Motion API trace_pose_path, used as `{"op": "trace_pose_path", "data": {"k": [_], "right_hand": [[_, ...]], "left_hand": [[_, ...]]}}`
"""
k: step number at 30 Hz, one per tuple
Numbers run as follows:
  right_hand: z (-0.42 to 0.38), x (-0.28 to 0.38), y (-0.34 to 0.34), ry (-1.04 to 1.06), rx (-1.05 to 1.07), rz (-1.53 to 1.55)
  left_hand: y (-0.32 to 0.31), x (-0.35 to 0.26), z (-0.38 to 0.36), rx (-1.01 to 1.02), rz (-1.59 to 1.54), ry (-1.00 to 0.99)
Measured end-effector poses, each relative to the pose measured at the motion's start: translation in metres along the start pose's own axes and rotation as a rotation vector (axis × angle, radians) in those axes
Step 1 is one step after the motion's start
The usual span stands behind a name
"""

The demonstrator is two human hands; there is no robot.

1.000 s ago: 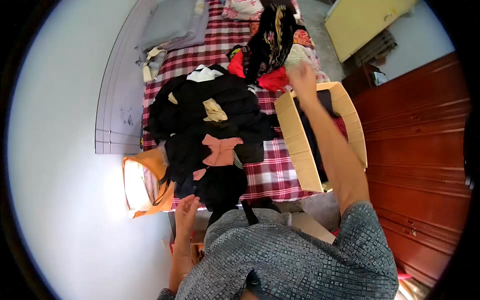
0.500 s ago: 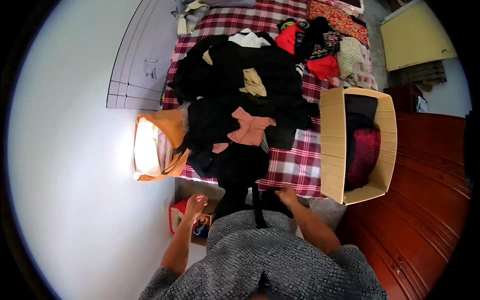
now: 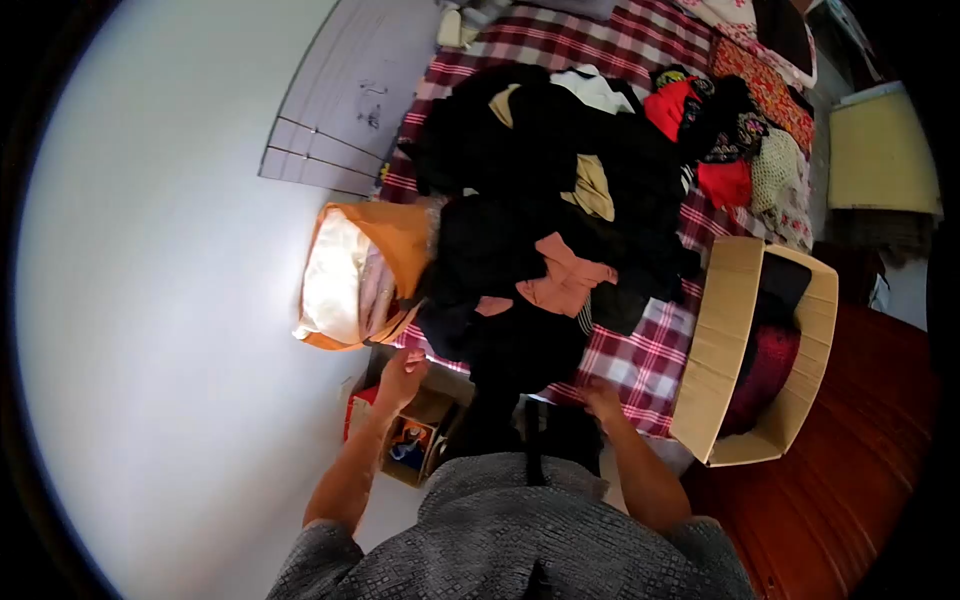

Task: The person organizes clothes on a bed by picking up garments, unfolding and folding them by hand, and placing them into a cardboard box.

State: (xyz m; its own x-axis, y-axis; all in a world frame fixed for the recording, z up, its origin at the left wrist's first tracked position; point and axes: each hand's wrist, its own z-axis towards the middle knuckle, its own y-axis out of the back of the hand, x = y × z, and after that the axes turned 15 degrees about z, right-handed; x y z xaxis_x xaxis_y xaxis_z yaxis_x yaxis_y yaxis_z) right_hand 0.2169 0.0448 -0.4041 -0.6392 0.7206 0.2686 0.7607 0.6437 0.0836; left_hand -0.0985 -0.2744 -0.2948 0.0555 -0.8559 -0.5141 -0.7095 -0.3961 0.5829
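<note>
My left hand [image 3: 402, 380] hovers at the near edge of the bed, below an orange bag [image 3: 390, 245]. Its fingers are loosely curled, and nothing shows in them. At the near bed edge, right of the black clothes, my right hand [image 3: 601, 401] hangs with its fingers curled in; I see nothing held there. A large heap of black clothes [image 3: 520, 220] covers the middle of the bed, its near end reaching my legs. On the heap lie a pink garment [image 3: 565, 277] and a beige piece of cloth [image 3: 592, 188].
On the right a cardboard box [image 3: 718, 350] holds dark and maroon cloth. Red and patterned clothes [image 3: 725, 182] lie at the far right of the plaid bedspread [image 3: 640, 355]. A small open box [image 3: 415, 440] stands below my left hand, beside the white wall [image 3: 180, 300].
The view has turned, so the bed and its clothes sit further right and tilted. My left hand has risen slightly toward the orange bag. The clothes lie as before.
</note>
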Motion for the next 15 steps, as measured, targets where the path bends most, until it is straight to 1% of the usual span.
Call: {"op": "trace_pose_path", "data": {"k": [1, 2, 3, 5, 6, 7, 8, 9, 11, 12, 14, 15], "right_hand": [[0.015, 0.000, -0.004, 0.019, 0.055, -0.076], [0.025, 0.002, -0.007, 0.036, 0.109, -0.148], [0.028, 0.008, -0.014, 0.027, 0.092, -0.136], [0.029, 0.021, -0.035, 0.038, -0.072, -0.241], [0.037, 0.016, -0.043, 0.030, -0.077, -0.224], [0.052, 0.007, -0.049, 0.094, -0.052, -0.123], [0.064, 0.001, -0.055, 0.160, -0.028, -0.020], [0.072, 0.000, -0.064, 0.155, -0.039, 0.003], [0.085, 0.003, -0.084, 0.237, -0.099, -0.112], [0.078, 0.013, -0.091, 0.227, -0.116, -0.092], [0.047, 0.048, -0.103, 0.079, -0.055, 0.045], [0.052, 0.045, -0.112, 0.081, -0.065, 0.060]], "left_hand": [[0.000, 0.000, 0.000, 0.018, 0.035, 0.002], [-0.005, 0.019, 0.004, 0.045, 0.046, -0.027], [-0.005, 0.021, 0.002, 0.096, -0.002, 0.020], [0.004, 0.013, -0.013, 0.184, 0.069, 0.089], [0.009, 0.015, -0.021, 0.200, 0.041, 0.139], [0.011, 0.023, -0.032, 0.217, 0.013, 0.188], [0.008, 0.060, -0.042, 0.187, 0.079, 0.170], [0.005, 0.093, -0.048, 0.159, 0.148, 0.148], [0.019, 0.065, -0.067, 0.270, -0.006, 0.326], [0.023, 0.061, -0.075, 0.290, 0.010, 0.316], [0.027, 0.060, -0.083, 0.290, 0.090, 0.427], [0.026, 0.063, -0.081, 0.298, 0.100, 0.414]]}}
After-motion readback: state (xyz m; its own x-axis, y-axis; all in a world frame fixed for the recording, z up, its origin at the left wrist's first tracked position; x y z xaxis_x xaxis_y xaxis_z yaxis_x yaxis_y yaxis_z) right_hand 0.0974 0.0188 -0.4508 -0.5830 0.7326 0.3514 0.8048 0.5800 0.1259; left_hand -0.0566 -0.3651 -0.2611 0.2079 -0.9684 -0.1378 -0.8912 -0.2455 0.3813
